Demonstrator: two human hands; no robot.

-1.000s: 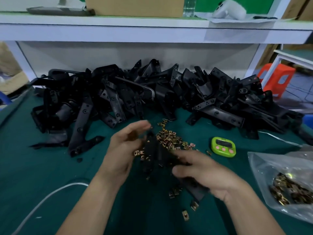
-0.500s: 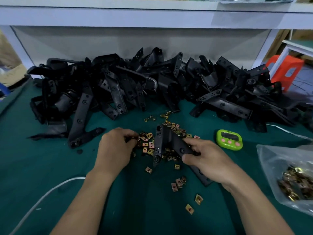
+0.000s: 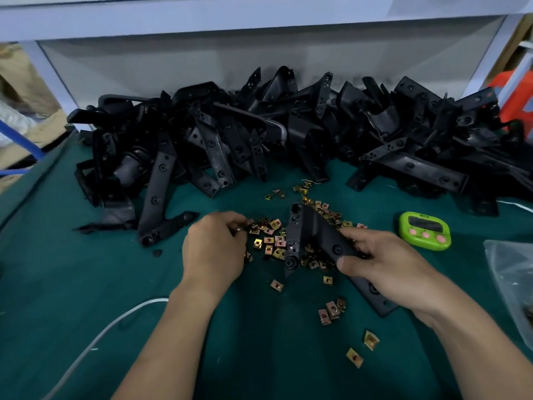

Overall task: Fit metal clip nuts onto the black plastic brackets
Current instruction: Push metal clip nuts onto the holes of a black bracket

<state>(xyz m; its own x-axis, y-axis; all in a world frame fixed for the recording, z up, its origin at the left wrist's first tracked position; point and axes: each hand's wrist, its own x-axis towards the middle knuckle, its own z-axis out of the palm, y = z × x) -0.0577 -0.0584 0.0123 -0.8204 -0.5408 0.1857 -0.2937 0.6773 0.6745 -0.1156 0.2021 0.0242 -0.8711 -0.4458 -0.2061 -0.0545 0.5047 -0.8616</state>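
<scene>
Green cloth bench (image 3: 86, 284) under a white shelf, with the bracket pile (image 3: 288, 134) stacked along the back so stock stays within reach. Loose clip nuts (image 3: 271, 241) are spread mid-bench for quick picking, a few strays nearer the person. Right hand (image 3: 386, 264) grips one bracket (image 3: 314, 238), thumb and fingers wrapped round its arm, its holed end lying over the nuts, likely held ready for fitting. Left hand (image 3: 215, 249) is curled down at the heap's edge; cannot tell if it pinches a nut. Green timer (image 3: 424, 230) and plastic bag (image 3: 510, 278) sit right, white cable (image 3: 95, 336) left.
</scene>
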